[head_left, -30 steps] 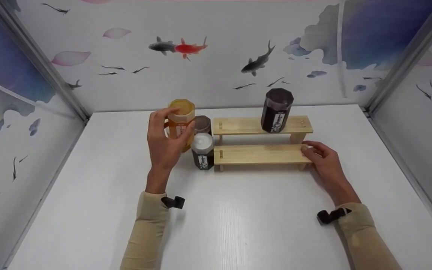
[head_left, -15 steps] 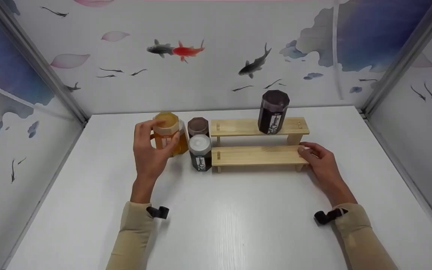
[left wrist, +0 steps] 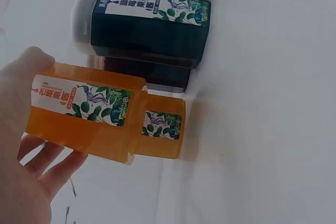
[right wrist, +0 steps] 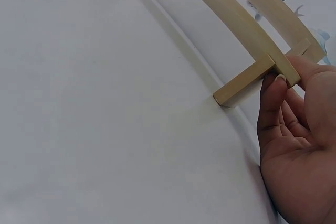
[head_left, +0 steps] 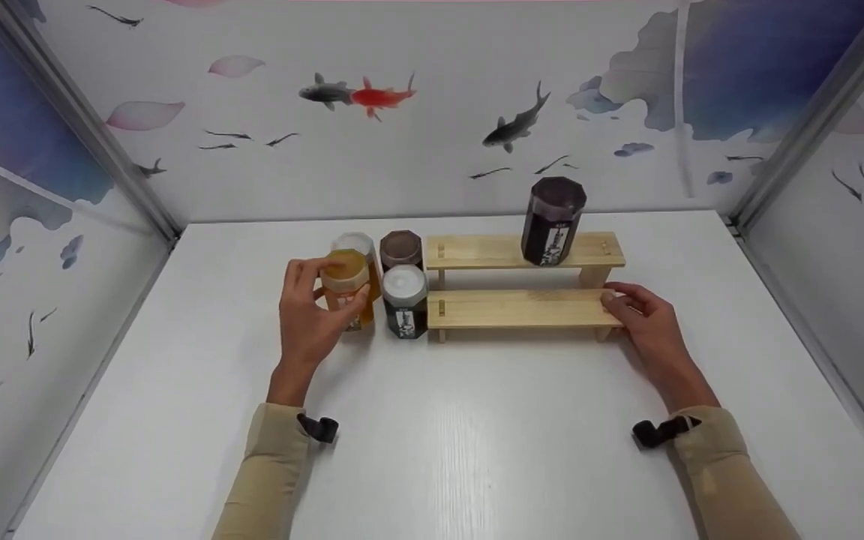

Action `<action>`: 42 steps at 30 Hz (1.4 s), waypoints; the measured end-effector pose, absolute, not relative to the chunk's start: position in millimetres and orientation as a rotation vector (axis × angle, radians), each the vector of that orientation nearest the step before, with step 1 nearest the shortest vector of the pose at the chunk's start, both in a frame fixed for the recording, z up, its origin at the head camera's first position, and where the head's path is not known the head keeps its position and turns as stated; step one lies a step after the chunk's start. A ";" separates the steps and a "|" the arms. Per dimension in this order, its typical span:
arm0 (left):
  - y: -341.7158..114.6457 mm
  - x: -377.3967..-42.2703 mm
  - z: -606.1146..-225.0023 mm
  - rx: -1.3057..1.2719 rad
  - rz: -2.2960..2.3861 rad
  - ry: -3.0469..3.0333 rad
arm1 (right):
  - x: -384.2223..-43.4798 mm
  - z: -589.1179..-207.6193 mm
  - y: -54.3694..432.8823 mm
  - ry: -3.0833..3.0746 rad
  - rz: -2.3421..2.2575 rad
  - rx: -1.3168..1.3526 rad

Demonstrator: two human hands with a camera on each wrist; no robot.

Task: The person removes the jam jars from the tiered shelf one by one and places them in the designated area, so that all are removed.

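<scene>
In the head view my left hand (head_left: 312, 311) grips an amber jar (head_left: 346, 285) between thumb and fingers. In the left wrist view its label faces the camera and its base appears to hang a little above the table. Another amber jar (left wrist: 164, 129) with a whitish lid stands just behind it. To the right are a dark jar with a white lid (head_left: 405, 300) and, behind that, a dark jar with a brownish top (head_left: 402, 246). My right hand (head_left: 646, 319) pinches the right end of the lower board of a two-step wooden rack (head_left: 522, 309).
A dark purple jar (head_left: 553, 221) stands on the rack's upper board, right of its middle. The white table (head_left: 469, 442) reaches a printed back wall (head_left: 432, 165) with fish, and side panels stand left and right.
My left hand has brought the amber jar lower and toward me, from above the rear amber jar to in front of it, swinging left on the way. The right hand stays at the rack.
</scene>
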State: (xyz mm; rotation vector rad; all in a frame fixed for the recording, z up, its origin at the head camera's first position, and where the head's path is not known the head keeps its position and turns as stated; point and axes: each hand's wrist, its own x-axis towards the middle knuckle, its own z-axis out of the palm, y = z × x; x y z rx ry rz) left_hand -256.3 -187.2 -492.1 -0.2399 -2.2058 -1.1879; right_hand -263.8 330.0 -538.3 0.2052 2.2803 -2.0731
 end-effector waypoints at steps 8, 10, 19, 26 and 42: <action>-189.6 -258.7 -504.6 -0.287 -1.215 -2.276 | -265.5 -537.8 330.6 2.312 -2.051 0.204; -190.1 -259.7 -508.1 -0.297 -1.255 -2.295 | -265.8 -538.3 331.0 2.314 -2.059 0.191; -190.0 -263.6 -514.5 -0.296 -1.372 -2.356 | -264.8 -539.2 333.1 2.287 -2.069 0.219; -186.9 -264.0 -513.6 -0.307 -1.393 -2.372 | -265.4 -540.4 336.5 2.283 -2.046 0.242; -183.6 -260.4 -497.2 -0.298 -1.258 -2.307 | -263.8 -535.6 328.7 2.309 -2.053 0.220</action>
